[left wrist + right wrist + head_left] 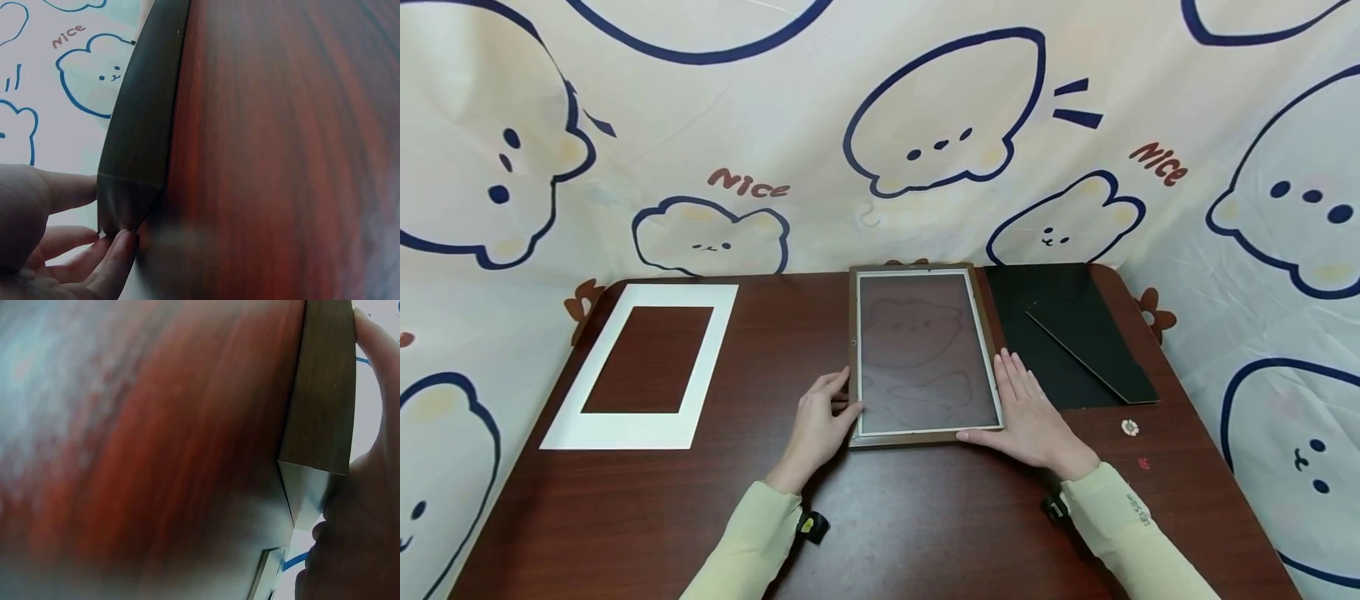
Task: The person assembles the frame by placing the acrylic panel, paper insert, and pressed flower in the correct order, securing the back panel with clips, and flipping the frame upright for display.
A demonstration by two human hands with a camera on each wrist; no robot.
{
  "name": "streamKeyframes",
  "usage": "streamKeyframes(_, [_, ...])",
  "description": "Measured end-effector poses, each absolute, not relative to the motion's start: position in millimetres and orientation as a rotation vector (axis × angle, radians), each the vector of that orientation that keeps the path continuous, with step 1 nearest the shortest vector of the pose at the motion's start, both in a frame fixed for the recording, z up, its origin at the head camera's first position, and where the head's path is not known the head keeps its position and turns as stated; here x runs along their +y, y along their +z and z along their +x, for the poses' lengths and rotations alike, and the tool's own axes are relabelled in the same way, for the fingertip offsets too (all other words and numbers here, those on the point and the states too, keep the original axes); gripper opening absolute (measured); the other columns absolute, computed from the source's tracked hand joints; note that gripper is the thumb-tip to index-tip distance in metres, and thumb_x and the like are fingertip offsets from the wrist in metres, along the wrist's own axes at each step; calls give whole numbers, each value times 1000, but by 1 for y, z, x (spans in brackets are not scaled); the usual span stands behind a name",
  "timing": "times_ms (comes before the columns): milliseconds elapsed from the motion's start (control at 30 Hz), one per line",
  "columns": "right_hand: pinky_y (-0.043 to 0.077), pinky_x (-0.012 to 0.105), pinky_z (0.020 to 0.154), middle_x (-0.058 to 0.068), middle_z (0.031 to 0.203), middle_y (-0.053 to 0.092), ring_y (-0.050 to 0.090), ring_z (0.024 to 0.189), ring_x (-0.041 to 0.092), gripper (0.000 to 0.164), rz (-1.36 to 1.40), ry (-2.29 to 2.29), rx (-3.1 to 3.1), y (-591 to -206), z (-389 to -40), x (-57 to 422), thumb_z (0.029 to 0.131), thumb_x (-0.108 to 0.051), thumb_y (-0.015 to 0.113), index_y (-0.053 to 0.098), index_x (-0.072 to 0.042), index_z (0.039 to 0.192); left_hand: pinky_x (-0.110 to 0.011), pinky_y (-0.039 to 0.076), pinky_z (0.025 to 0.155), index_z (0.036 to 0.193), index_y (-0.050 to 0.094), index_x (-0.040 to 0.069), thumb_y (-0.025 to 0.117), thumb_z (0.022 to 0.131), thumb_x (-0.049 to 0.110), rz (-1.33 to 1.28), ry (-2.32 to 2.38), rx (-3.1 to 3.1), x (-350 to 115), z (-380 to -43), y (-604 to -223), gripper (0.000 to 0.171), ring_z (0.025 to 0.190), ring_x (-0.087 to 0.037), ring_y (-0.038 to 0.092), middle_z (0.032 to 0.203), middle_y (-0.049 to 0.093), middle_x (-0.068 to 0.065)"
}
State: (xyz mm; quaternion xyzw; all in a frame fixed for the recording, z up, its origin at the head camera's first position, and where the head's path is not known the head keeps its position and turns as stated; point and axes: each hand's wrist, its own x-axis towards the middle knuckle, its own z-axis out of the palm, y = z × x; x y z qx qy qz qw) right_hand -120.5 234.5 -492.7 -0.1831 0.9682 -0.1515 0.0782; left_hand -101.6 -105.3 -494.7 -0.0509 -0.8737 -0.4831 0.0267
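Observation:
A brown wooden picture frame point(917, 437) lies near the middle of the table, with a clear pane point(925, 358) inside its pale inner rim. At the frame's left side, close to the near corner, my left hand point(820, 421) grips the edge with thumb above and fingers curled against the side. My right hand point(1030, 421) rests along the right edge, fingers straight and thumb reaching to the near edge. The left wrist view shows the frame's dark side point(140, 106) with fingertips touching its corner. In the right wrist view, the palm hides part of the frame point(322, 387).
A white mat board point(561, 429) with a rectangular opening lies on the left of the table point(895, 533). At the right is a black backing board point(1037, 287) with a stand leg. A small white flower point(1130, 427) and a red bit point(1143, 463) lie nearer me.

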Motion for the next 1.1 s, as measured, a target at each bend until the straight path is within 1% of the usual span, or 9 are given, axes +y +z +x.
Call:
streamKeyframes(167, [9, 54, 121, 15, 169, -2, -4, 154, 32, 134, -556, -455, 2900, -492, -120, 232, 76, -90, 54, 2, -1, 162, -44, 55, 90, 146, 52, -3, 77, 92, 10, -204, -1443, -2726, -113, -98, -491, 61, 107, -32, 67, 138, 58, -19])
streamKeyframes(267, [9, 54, 121, 16, 169, -2, -3, 154, 33, 134, -568, -465, 2902, -492, -120, 232, 77, -89, 55, 2, 0, 162, -48, 50, 99, 146, 52, -3, 79, 91, 16, -239, -1384, -2732, -121, -96, -488, 63, 119, -36, 62, 140, 58, -20])
streamKeyframes(400, [9, 54, 121, 16, 169, -2, -4, 154, 33, 134, -573, -478, 2900, -492, -120, 231, 77, -88, 56, 2, 0, 162, -51, 41, 109, 146, 51, -4, 79, 92, 23, -244, -1316, -2727, -136, -94, -485, 67, 134, -35, 50, 144, 55, -21])
streamKeyframes(533, [10, 55, 121, 16, 169, -2, -5, 154, 32, 134, -568, -471, 2902, -491, -119, 231, 77, -88, 56, 2, -1, 162, -51, 39, 110, 149, 48, -3, 76, 94, 28, -200, -1281, -2737, -153, -93, -482, 69, 138, -34, 45, 149, 50, -20])
streamKeyframes(600, [10, 55, 121, 16, 169, -2, -4, 154, 32, 134, -569, -463, 2906, -491, -119, 231, 77, -89, 56, 2, -1, 162, -53, 37, 111, 150, 46, -3, 73, 96, 31, -171, -1242, -2755, -161, -92, -480, 70, 140, -35, 42, 151, 47, -20])
streamKeyframes(767, [10, 56, 121, 16, 169, -2, -4, 154, 32, 134, -573, -456, 2908, -492, -119, 232, 76, -89, 55, 2, -1, 162, -58, 29, 114, 154, 39, -3, 65, 100, 44, -141, -1081, -2817, -176, -91, -476, 76, 146, -39, 31, 157, 38, -22])
streamKeyframes(933, [10, 56, 121, 17, 169, -2, -3, 154, 34, 134, -581, -462, 2912, -493, -120, 232, 77, -88, 56, 2, 0, 162, -59, 20, 118, 155, 35, -5, 61, 101, 50, -171, -951, -2847, -187, -92, -474, 82, 149, -41, 23, 160, 31, -24])
streamKeyframes(1100, [10, 56, 120, 17, 169, -2, -3, 154, 33, 133, -581, -468, 2910, -492, -119, 231, 77, -88, 56, 3, 0, 162, -59, 17, 118, 157, 30, -4, 60, 100, 53, -200, -831, -2865, -197, -94, -474, 85, 150, -42, 21, 162, 27, -25])
